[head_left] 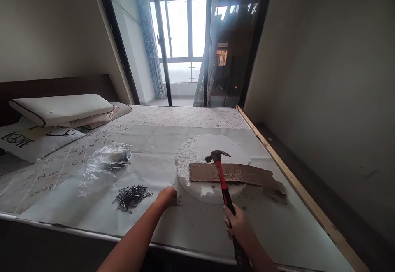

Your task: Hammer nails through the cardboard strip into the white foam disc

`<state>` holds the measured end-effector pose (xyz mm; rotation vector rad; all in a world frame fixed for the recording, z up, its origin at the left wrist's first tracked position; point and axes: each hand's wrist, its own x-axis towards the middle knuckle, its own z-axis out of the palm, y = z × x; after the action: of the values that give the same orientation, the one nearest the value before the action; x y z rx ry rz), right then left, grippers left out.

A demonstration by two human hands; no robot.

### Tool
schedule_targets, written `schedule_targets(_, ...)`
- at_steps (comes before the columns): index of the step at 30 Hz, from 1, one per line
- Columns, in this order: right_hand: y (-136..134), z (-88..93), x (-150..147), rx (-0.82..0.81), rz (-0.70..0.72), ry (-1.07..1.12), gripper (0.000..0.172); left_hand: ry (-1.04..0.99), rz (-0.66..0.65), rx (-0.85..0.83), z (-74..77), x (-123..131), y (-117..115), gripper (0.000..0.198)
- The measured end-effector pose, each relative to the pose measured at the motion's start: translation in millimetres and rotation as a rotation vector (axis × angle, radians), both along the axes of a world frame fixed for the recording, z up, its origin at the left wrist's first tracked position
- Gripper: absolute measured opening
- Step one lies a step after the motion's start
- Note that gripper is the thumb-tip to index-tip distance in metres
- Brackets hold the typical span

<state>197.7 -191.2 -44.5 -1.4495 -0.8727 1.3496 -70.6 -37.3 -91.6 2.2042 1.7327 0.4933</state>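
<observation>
My right hand (236, 222) grips the red-and-black handle of a claw hammer (221, 171), whose head hangs over a strip of brown cardboard (240, 175). The cardboard lies across a round white foam disc (197, 152) on the bed. My left hand (166, 196) rests closed on the sheet beside the disc's near-left edge, pinching what look like a few nails. A loose pile of dark nails (132, 196) lies just left of that hand.
A crumpled clear plastic bag (105, 164) sits left of the nails. Pillows (61, 109) lie at the bed's left end. A wooden rail (296, 185) runs along the right bed edge by the wall. Glass doors stand behind.
</observation>
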Motion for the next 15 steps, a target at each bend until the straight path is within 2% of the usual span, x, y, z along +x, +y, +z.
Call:
schedule_targets(4, 0, -1.5, 2, -0.016, -0.003, 0.016, 0.054, 0.428, -0.103, -0.172, 5.8, 10, 1, 0.007)
schedule_targets(7, 0, -0.2, 4, -0.017, -0.007, 0.020, 0.056, 0.497, -0.071, -0.131, 19.0, 13, 2, 0.015)
schedule_targets(10, 1, 1.5, 7, -0.002, -0.014, 0.021, 0.051, 0.379, 0.020, -0.003, 44.7, 12, 6, 0.019)
schedule_targets(13, 2, 2.9, 10, -0.001, -0.010, 0.051, 0.044, 0.083, 0.082, 0.179, 73.9, 20, 10, 0.017)
schedule_targets(15, 3, 3.9, 12, -0.004, -0.015, 0.062, 0.042, -0.134, 0.071, 0.259, 87.5, 37, 12, 0.018)
